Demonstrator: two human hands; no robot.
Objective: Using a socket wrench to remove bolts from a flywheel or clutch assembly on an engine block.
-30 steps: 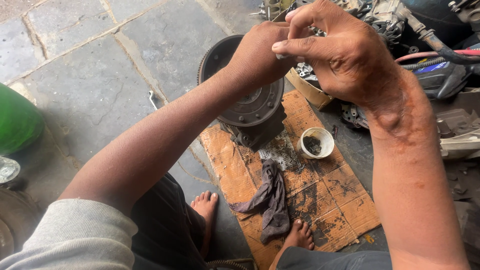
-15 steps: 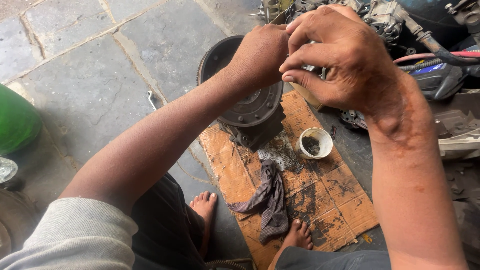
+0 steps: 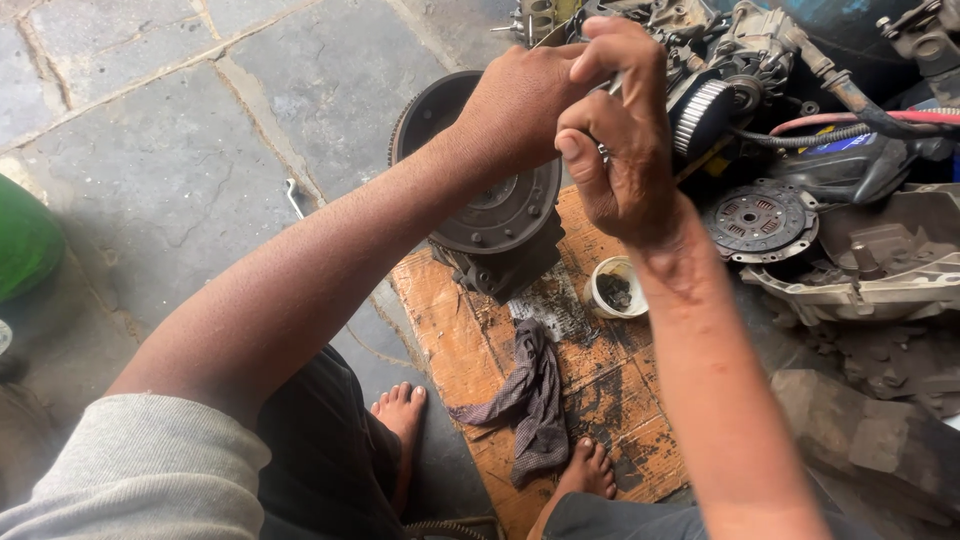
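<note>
A dark round flywheel on a greasy engine block [image 3: 497, 215] stands on a wooden board [image 3: 470, 345]. My left hand [image 3: 525, 95] is closed over the top edge of the flywheel. My right hand [image 3: 620, 140] is just beside it, fingers curled around a small metal tool whose tip barely shows. The two hands touch above the flywheel's right rim. What the fingers grip underneath is hidden.
A small white cup with dark grease [image 3: 615, 290] and a dirty rag [image 3: 530, 395] lie on the board. A clutch disc [image 3: 758, 220], engine parts and hoses crowd the right. A green object [image 3: 25, 240] is at the left edge. My bare feet [image 3: 400, 410] rest by the board.
My right hand has dropped from an open, spread pose to a tight curl next to the left hand. The view has shifted slightly; the flywheel stays put.
</note>
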